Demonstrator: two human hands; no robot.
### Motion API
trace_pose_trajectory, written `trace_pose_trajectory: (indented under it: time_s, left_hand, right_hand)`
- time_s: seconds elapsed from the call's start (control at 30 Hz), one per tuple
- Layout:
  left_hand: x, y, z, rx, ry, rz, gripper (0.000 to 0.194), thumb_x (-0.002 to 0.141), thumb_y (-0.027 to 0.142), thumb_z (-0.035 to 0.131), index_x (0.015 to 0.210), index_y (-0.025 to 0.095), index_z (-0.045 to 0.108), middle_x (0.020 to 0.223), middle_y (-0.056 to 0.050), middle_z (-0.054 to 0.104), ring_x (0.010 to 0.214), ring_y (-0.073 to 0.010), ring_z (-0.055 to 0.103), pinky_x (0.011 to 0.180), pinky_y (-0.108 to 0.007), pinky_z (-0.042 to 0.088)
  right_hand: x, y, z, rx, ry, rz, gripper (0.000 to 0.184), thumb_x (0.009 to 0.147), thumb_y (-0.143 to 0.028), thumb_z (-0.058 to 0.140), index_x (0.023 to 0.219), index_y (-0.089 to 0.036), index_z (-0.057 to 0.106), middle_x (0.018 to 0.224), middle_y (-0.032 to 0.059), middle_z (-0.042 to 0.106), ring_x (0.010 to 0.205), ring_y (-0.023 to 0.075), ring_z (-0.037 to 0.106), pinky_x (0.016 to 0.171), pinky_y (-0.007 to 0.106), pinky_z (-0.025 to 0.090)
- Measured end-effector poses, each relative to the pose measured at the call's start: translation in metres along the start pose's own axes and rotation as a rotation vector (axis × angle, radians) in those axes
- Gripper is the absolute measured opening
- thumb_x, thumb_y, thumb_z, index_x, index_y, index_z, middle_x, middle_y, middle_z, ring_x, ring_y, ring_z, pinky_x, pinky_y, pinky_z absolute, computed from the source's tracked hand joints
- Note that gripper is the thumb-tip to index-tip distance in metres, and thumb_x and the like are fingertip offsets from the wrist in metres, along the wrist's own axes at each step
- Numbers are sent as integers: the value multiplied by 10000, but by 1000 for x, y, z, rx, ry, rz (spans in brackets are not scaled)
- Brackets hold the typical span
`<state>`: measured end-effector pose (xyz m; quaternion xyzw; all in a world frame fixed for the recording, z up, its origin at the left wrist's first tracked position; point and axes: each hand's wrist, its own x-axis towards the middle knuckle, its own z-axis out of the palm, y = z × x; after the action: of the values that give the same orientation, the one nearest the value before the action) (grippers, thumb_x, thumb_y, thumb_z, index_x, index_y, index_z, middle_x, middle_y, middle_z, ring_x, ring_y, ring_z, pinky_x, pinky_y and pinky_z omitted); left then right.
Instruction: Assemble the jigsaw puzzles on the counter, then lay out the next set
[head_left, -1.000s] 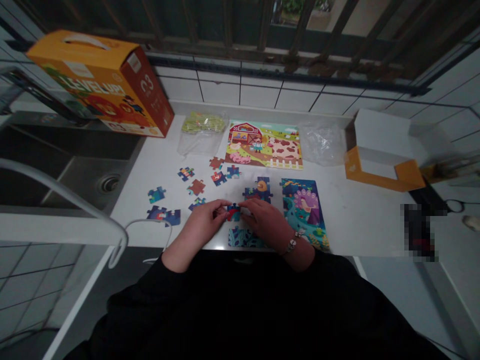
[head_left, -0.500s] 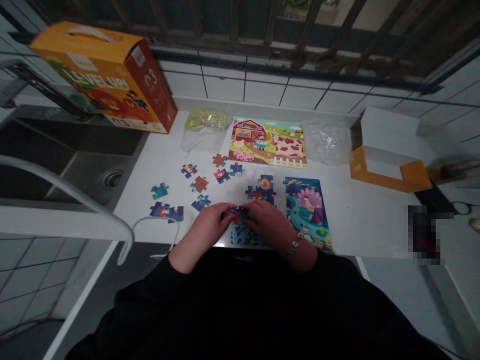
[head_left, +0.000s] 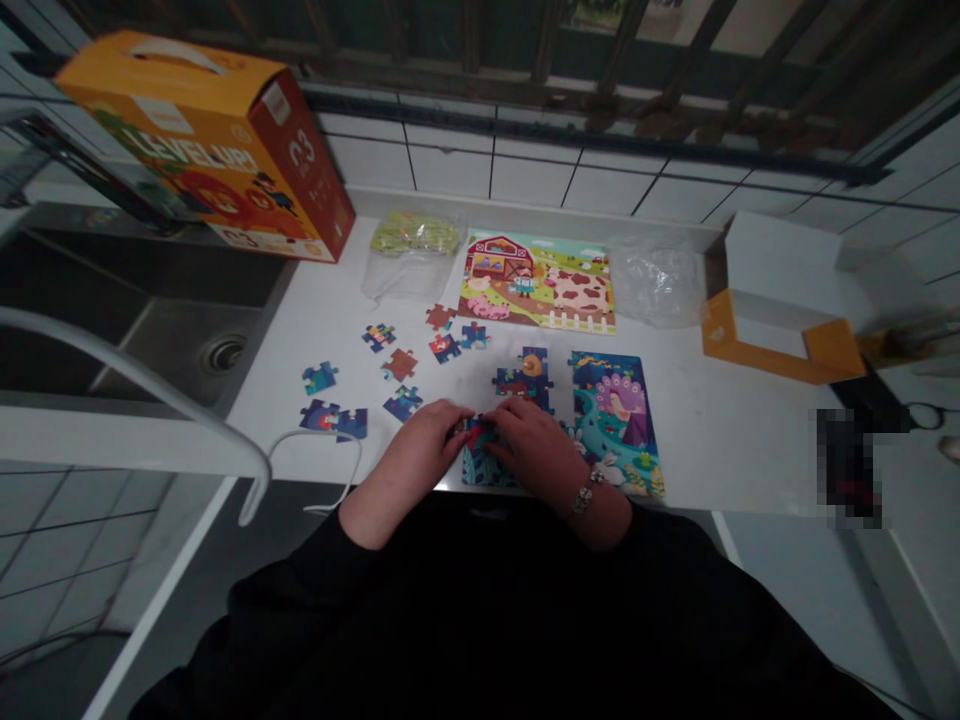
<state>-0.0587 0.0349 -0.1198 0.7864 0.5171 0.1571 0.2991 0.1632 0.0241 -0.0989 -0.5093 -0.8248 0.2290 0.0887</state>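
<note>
At the counter's front edge, my left hand [head_left: 435,436] and my right hand [head_left: 531,440] meet over a jigsaw puzzle piece [head_left: 478,433] with red and dark blue on it. Fingers of both hands are closed at its two sides and partly cover it. Joined dark blue puzzle pieces [head_left: 480,468] lie beneath the hands, partly hidden. Just beyond my right hand is a joined section [head_left: 523,378] with a round tan shape. Right of that hand lies a picture sheet [head_left: 616,410] with a purple peacock. My right wrist wears a beaded bracelet.
Several loose puzzle pieces [head_left: 399,364] lie to the left, near a white cable [head_left: 352,470]. Behind are a farm picture [head_left: 536,283], a bag with green contents [head_left: 415,240] and a clear bag [head_left: 658,285]. An orange box [head_left: 225,160] stands by the sink [head_left: 180,330]; an open box [head_left: 780,340] is right.
The view has shifted very slightly. Both hands stay at the same spot on the puzzle, with only a tiny shift of the fingers.
</note>
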Motion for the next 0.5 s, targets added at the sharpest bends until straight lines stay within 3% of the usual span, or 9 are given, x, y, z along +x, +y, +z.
trace_pose_trajectory:
  time_s: [0.17, 0.33, 0.4, 0.5]
  left_hand:
    - [-11, -3, -9, 138, 66, 53, 233, 1032, 240, 680, 1256, 199, 729, 1163, -113, 725, 1116, -289, 695, 1037, -442, 574]
    - [-26, -9, -39, 509, 237, -271, 476, 997, 397, 743, 1373, 113, 679, 1274, -202, 654, 1149, -385, 640, 1046, -533, 560]
    - [-29, -17, -47, 549, 196, -359, 522, 970, 441, 771, 1348, 89, 693, 1254, -209, 654, 1154, -401, 636, 1065, -545, 549]
    - [-29, -30, -51, 502, 138, -381, 459, 950, 429, 777, 1279, 111, 731, 1226, -184, 663, 1156, -383, 644, 1082, -521, 542]
  right_hand:
    - [-1, 0, 3, -22, -6, 9, 261, 1012, -255, 776, 1266, -209, 733, 1248, 108, 700, 1182, 268, 650, 1053, 403, 543]
    - [-1, -2, 2, -20, -30, 28, 284, 1011, -228, 764, 1291, -206, 726, 1270, 112, 697, 1189, 273, 654, 1055, 413, 550]
    - [-2, -3, 1, -6, -32, 31, 283, 1013, -231, 760, 1293, -205, 726, 1276, 113, 696, 1195, 276, 655, 1060, 418, 552]
    - [-2, -3, 1, 8, -30, 39, 277, 1016, -221, 753, 1291, -204, 728, 1282, 115, 694, 1204, 276, 656, 1066, 419, 552]
